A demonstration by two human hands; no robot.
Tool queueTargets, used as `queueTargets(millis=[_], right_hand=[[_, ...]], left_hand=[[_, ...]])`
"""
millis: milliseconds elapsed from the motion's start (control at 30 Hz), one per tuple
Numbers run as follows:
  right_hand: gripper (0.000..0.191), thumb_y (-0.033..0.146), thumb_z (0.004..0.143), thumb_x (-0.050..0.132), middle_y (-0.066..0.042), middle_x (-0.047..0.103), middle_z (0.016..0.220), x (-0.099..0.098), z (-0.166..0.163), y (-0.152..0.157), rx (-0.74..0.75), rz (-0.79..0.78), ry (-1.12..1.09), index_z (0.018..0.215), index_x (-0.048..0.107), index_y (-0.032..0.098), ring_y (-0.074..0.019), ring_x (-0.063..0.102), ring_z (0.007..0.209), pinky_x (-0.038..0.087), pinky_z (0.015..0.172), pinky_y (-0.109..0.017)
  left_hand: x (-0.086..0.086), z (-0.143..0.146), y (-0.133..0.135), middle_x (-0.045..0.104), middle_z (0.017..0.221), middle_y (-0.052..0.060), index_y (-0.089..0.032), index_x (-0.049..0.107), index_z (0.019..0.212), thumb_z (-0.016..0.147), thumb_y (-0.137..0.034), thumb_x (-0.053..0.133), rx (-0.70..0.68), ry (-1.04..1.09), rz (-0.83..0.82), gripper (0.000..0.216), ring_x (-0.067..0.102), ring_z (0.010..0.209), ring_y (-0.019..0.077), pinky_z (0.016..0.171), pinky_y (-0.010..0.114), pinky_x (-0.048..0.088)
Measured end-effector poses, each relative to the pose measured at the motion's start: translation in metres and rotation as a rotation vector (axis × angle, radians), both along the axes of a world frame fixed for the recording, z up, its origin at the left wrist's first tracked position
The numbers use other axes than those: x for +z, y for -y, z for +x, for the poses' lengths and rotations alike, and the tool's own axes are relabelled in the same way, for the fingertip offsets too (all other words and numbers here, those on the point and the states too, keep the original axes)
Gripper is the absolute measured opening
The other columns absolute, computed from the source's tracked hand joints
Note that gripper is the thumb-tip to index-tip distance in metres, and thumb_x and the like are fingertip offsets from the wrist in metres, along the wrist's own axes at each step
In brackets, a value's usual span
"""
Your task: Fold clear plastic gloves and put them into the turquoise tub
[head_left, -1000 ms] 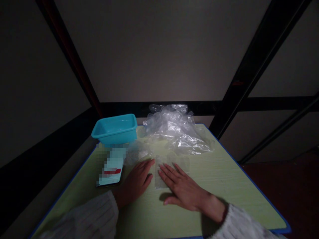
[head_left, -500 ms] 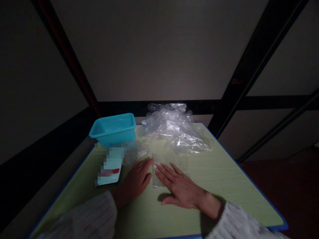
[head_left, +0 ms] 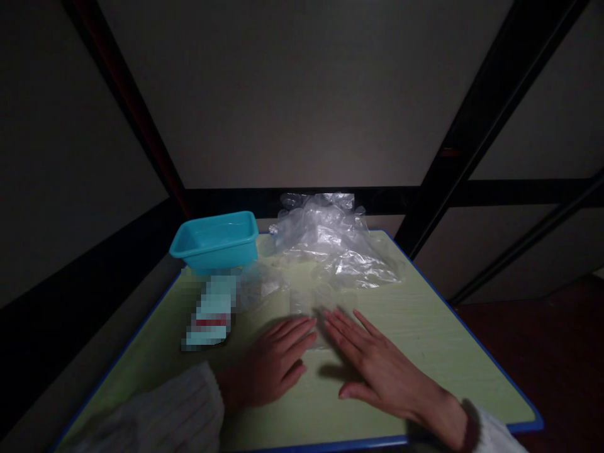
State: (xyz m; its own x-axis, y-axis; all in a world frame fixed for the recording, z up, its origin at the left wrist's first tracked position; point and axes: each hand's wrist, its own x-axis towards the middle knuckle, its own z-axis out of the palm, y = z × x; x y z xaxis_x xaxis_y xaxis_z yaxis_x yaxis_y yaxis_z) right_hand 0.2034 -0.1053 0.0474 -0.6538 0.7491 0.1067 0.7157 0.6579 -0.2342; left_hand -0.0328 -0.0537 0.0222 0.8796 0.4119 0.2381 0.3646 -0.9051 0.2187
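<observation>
My left hand [head_left: 276, 362] lies flat on the pale green table [head_left: 425, 333], fingers stretched out toward a small clear plastic piece [head_left: 309, 305]. My right hand [head_left: 377, 368] also lies flat and open beside it, its fingertips on or just at the near edge of that plastic piece. Neither hand grips anything. White knit sleeves cover both wrists.
A turquoise plastic tub [head_left: 214, 242] stands at the back left. A heap of crumpled clear plastic film [head_left: 333, 245] lies at the back centre. A blurred light-blue packet [head_left: 210, 311] lies left of my hands. Dark metal frame bars stand behind the table.
Both hands have slid toward me and to the right, off most of the clear plastic piece. They remain flat and open.
</observation>
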Motion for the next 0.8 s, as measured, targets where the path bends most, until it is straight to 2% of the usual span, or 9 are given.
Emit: queueTargets(millis=[167, 300, 467, 800], right_hand=[[0.087, 0.063, 0.084, 0.039, -0.016, 0.017, 0.148, -0.008, 0.002, 0.021, 0.020, -0.052, 0.026, 0.144, 0.004, 0.011, -0.0270, 0.017, 0.136, 0.018, 0.111, -0.049], [0.087, 0.064, 0.083, 0.039, -0.017, 0.019, 0.147, -0.014, -0.004, 0.022, 0.026, -0.071, 0.008, 0.144, 0.007, 0.010, -0.0272, 0.017, 0.136, 0.018, 0.111, -0.049], [0.089, 0.064, 0.081, 0.043, -0.018, 0.022, 0.146, -0.018, -0.008, 0.018, 0.046, -0.079, -0.027, 0.144, 0.010, 0.009, -0.0282, 0.019, 0.136, 0.019, 0.110, -0.050], [0.089, 0.065, 0.083, 0.039, -0.015, 0.017, 0.147, -0.022, 0.005, 0.021, 0.021, -0.102, 0.017, 0.144, -0.002, 0.015, -0.0283, 0.020, 0.135, 0.010, 0.109, -0.057]], left_hand=[[-0.001, -0.002, 0.002, 0.029, 0.146, 0.013, -0.015, 0.022, 0.141, 0.083, -0.020, 0.051, -0.063, -0.061, -0.073, 0.064, 0.025, 0.135, 0.0255, 0.110, 0.042, 0.027], [-0.003, -0.003, 0.003, 0.025, 0.148, 0.011, -0.019, 0.013, 0.144, 0.086, -0.026, 0.050, -0.059, -0.050, -0.113, 0.069, 0.025, 0.135, 0.0252, 0.111, 0.041, 0.025], [-0.002, -0.005, 0.005, 0.020, 0.149, 0.014, -0.017, 0.007, 0.145, 0.085, -0.031, 0.055, -0.069, -0.081, -0.146, 0.078, 0.022, 0.135, 0.0277, 0.110, 0.043, 0.025], [0.003, -0.005, 0.005, 0.013, 0.150, 0.016, -0.014, 0.009, 0.145, 0.082, -0.044, 0.058, -0.088, -0.185, -0.175, 0.085, 0.014, 0.137, 0.0306, 0.111, 0.047, 0.021]])
